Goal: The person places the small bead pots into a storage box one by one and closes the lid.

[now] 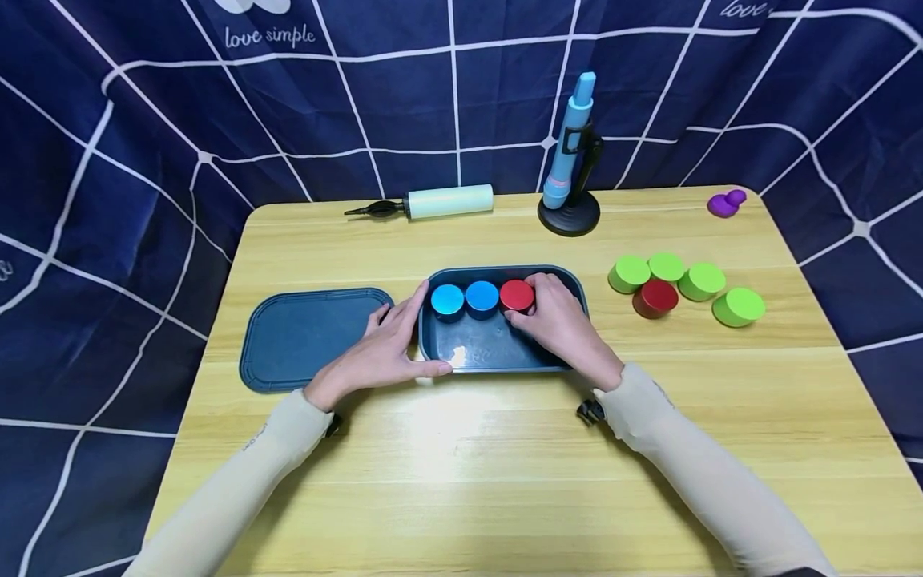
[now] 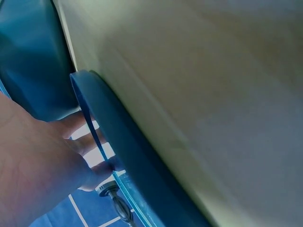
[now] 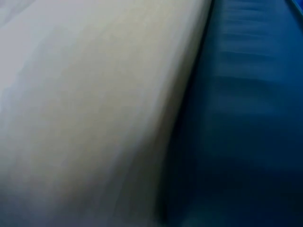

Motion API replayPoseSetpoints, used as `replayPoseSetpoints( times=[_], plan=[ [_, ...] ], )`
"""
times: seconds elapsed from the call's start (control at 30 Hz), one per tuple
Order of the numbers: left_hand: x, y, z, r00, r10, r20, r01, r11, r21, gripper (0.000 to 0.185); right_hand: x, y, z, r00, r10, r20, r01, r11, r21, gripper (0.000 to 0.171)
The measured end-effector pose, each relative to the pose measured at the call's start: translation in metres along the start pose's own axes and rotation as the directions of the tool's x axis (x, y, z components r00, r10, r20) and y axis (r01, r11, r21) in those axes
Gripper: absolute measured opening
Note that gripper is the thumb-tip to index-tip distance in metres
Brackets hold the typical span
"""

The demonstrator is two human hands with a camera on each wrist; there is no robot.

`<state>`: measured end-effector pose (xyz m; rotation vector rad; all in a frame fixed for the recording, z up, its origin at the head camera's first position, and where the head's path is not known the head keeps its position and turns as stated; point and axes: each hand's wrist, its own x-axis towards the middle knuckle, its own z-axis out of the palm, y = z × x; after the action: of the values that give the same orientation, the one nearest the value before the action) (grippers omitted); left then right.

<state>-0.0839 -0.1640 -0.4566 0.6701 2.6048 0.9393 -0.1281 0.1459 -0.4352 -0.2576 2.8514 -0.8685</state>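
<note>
My right hand (image 1: 558,316) reaches into a dark blue box (image 1: 493,353) and grips a red cylinder (image 1: 516,295) between thumb and fingers. To its left in the box, along the back wall, two blue cylinders (image 1: 481,296) stand side by side. At the box's left end is my left hand (image 1: 385,344), thumb along the front rim and straight fingers spread beside the wall. The left wrist view shows those fingers between the box (image 2: 33,52) and the flat blue lid (image 2: 128,142). The right wrist view is blurred, with the box wall (image 3: 241,132) but no hand.
Left of the box lies the lid (image 1: 310,336). To the right stand several green cylinders (image 1: 702,281) and a darker red one (image 1: 655,298). Along the back are a hand pump (image 1: 450,201), a blue tube on a black stand (image 1: 570,212) and a purple knobbed piece (image 1: 724,203).
</note>
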Motion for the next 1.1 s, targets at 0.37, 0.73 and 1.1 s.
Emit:
replayPoseSetpoints(
  times=[0.37, 0.73, 1.1],
  plan=[
    [0.001, 0.0, 0.001, 1.0, 0.006, -0.002, -0.006, 1.0, 0.001, 0.132, -0.003, 0.001, -0.001, 1.0, 0.006, -0.022, -0.005, 1.0, 0.017, 0.056],
    [-0.001, 0.0, 0.0, 1.0, -0.003, 0.001, 0.003, 1.0, 0.012, 0.132, -0.012, -0.004, -0.013, 1.0, 0.011, -0.023, -0.01, 0.998, 0.055, 0.065],
    [0.0, 0.002, -0.001, 1.0, 0.001, 0.004, -0.001, 1.0, 0.014, 0.132, -0.026, 0.001, -0.022, 0.996, -0.015, -0.086, 0.025, 0.994, 0.107, 0.061]
  ],
)
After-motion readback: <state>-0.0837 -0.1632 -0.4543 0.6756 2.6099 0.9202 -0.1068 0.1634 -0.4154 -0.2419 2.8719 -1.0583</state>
